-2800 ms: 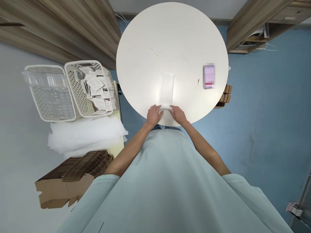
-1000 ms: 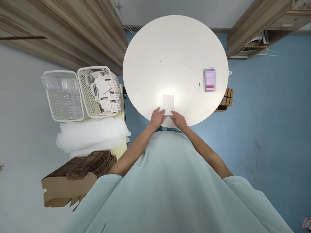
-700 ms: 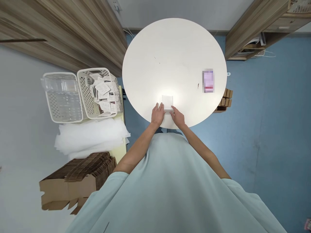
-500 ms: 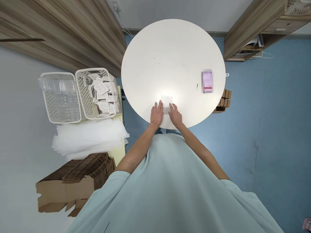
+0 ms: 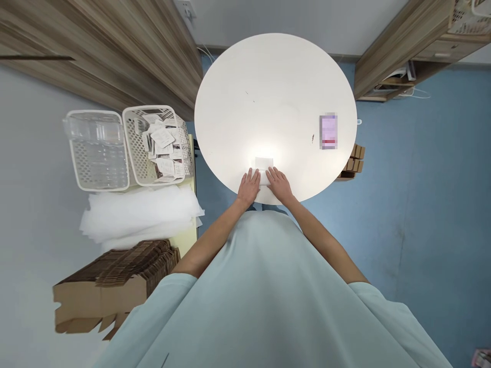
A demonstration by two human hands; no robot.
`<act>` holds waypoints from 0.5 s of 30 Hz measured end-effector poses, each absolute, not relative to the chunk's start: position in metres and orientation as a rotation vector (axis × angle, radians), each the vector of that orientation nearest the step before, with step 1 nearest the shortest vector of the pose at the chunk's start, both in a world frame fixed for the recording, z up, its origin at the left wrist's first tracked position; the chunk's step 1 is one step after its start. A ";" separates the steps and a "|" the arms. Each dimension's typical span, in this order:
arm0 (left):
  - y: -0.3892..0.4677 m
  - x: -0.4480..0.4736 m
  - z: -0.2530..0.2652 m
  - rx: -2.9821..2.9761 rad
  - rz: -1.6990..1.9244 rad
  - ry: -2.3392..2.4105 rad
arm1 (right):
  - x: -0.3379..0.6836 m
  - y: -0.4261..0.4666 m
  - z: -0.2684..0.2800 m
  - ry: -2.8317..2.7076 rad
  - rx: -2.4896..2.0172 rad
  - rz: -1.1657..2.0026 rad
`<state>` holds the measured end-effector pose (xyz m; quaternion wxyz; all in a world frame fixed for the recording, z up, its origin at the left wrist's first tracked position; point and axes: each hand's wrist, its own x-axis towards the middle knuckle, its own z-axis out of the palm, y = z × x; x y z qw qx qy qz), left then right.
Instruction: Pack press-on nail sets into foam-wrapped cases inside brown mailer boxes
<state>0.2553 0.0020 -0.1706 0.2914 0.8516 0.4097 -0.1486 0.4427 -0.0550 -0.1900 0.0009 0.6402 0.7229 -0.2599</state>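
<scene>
A small, flat white piece [image 5: 264, 163] lies near the front edge of the round table, with a crease across it; its material is hard to tell. My left hand [image 5: 249, 186] rests at its left side, fingers stretched forward and fingertips touching the edge. On the opposite side, my right hand [image 5: 280, 185] has its fingers stretched out flat over the right edge. The near part of the white piece shows between both hands, and their fingers partly cover it.
The white round table [image 5: 276, 66] carries a blurred purple packet [image 5: 329, 131] at right. To the left stand a basket of white packets [image 5: 163, 137], a basket of clear plastic [image 5: 100, 153], white sheets [image 5: 138, 212] and folded cardboard boxes [image 5: 115, 291]. Small brown boxes [image 5: 355, 161] sit beyond the table's right edge.
My right hand has its fingers stretched further over the white piece. The whole view has shifted slightly, and the white piece sits a little lower in it.
</scene>
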 end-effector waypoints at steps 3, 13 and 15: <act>-0.008 0.246 -0.163 2.284 -0.430 1.038 | 0.440 -0.073 -0.188 2.287 1.978 -0.838; -0.016 0.242 -0.151 2.159 -0.333 1.128 | 0.445 -0.096 -0.173 2.321 1.981 -1.091; -0.007 0.245 -0.151 2.140 -0.303 1.159 | 0.445 -0.087 -0.172 2.287 2.021 -1.108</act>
